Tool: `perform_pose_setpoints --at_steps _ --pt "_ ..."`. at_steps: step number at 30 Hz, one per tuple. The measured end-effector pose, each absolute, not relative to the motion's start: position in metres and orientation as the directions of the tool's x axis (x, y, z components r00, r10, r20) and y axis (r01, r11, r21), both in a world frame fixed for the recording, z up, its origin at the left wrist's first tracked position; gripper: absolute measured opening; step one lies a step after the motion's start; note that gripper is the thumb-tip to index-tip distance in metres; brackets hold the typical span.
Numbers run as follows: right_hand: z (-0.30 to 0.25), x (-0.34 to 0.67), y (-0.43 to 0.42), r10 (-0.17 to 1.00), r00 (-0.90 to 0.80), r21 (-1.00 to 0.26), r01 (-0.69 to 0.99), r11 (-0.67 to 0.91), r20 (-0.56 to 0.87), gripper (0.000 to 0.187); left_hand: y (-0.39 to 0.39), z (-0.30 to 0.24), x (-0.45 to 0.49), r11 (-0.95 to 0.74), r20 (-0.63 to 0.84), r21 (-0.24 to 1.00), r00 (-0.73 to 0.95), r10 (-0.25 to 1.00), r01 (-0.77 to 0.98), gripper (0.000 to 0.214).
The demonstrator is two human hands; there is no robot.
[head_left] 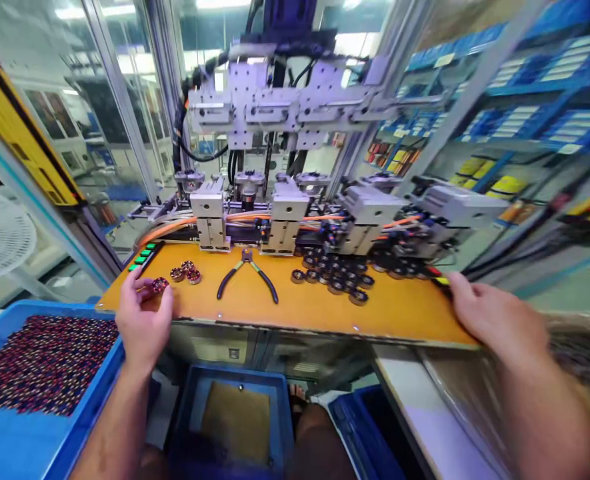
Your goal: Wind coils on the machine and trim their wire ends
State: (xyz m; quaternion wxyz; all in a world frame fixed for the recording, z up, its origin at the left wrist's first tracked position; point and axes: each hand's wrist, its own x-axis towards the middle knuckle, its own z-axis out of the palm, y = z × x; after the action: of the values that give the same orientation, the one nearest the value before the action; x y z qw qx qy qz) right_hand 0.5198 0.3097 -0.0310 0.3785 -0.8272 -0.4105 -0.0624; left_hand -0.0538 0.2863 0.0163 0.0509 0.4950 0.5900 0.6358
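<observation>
Seemingly part-handling step: left hand (pixel 143 315) pinches round part (pixel 160 285) near left edge of worktop (pixel 415 312); right hand (pixel 499 319) at right edge, grip unclear; next move calls for steady pinch.

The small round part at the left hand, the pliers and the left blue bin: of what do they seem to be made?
Round part: perhaps metal and plastic; glinting, reddish and dark, too small to settle. Pliers: probably metal head, grey sheen; dark matte grips, rubber or plastic. Blue bin: likely moulded plastic, smooth, evenly coloured.
</observation>
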Motion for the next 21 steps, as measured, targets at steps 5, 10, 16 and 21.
perform_pose_setpoints --at_steps 5,10,16,21 --pt "-0.003 0.492 0.302 0.692 0.657 -0.618 0.686 -0.385 0.298 0.051 0.284 0.043 -0.072 -0.338 0.451 0.892 -0.582 0.677 0.299 0.046" --pt "0.030 0.450 0.268 0.709 0.473 -0.595 0.798 -0.095 0.522 0.030 0.288 0.063 -0.078 -0.254 0.302 0.953 -0.617 0.726 0.168 0.032" --pt "0.045 0.260 0.232 0.586 -0.315 -0.157 0.772 0.615 0.747 0.031 0.281 0.065 -0.071 -0.194 0.267 0.964 -0.609 0.747 0.185 0.035" --pt "0.039 0.102 0.246 0.403 -0.649 0.043 0.557 0.829 0.645 0.056 0.259 0.064 -0.079 -0.205 0.365 0.923 -0.578 0.730 0.325 0.035"
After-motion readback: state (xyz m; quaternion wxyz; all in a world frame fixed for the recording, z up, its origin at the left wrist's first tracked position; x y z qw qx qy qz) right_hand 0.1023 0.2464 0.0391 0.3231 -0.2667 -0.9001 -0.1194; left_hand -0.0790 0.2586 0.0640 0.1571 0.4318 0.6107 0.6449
